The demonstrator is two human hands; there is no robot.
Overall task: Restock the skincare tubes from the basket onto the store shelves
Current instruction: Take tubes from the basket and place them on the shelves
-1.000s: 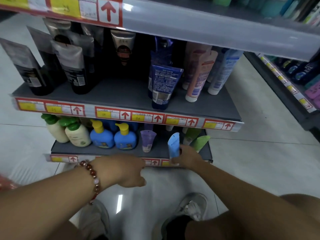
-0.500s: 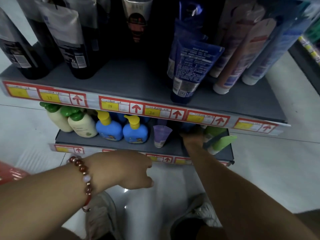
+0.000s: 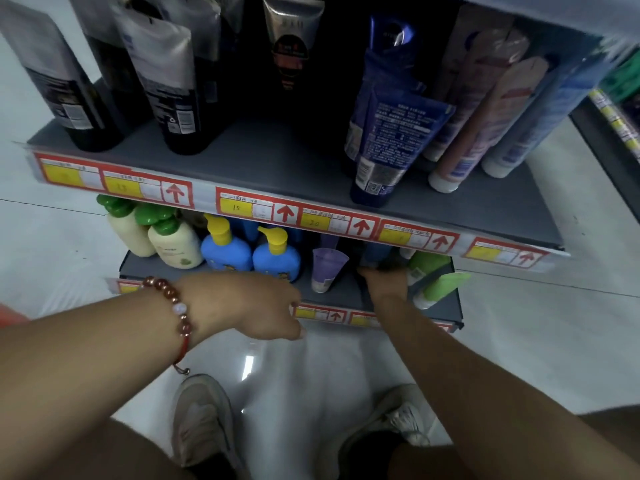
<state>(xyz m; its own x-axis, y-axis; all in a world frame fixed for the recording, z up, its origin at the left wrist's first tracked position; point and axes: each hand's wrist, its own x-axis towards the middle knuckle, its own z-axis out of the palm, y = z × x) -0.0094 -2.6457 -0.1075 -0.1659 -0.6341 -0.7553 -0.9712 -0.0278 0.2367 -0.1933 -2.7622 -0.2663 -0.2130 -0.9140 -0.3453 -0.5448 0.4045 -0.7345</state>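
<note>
My right hand reaches deep into the bottom shelf and holds a blue tube upright there. The fingers and most of the tube are in shadow under the shelf above. A purple tube stands just left of it, and green tubes lean just right of it. My left hand, with a bead bracelet on the wrist, hovers in front of the bottom shelf's edge with its fingers loosely curled, holding nothing. A sliver of the red basket shows at the far left edge.
Blue pump bottles and cream pump bottles fill the bottom shelf's left side. The middle shelf carries black tubes, a dark blue tube and pale tubes. My shoes stand on the glossy floor below.
My right hand has carried the blue tube from the shelf's front edge back into the bottom shelf. The view has moved closer and lower. My left hand has stayed roughly in place.
</note>
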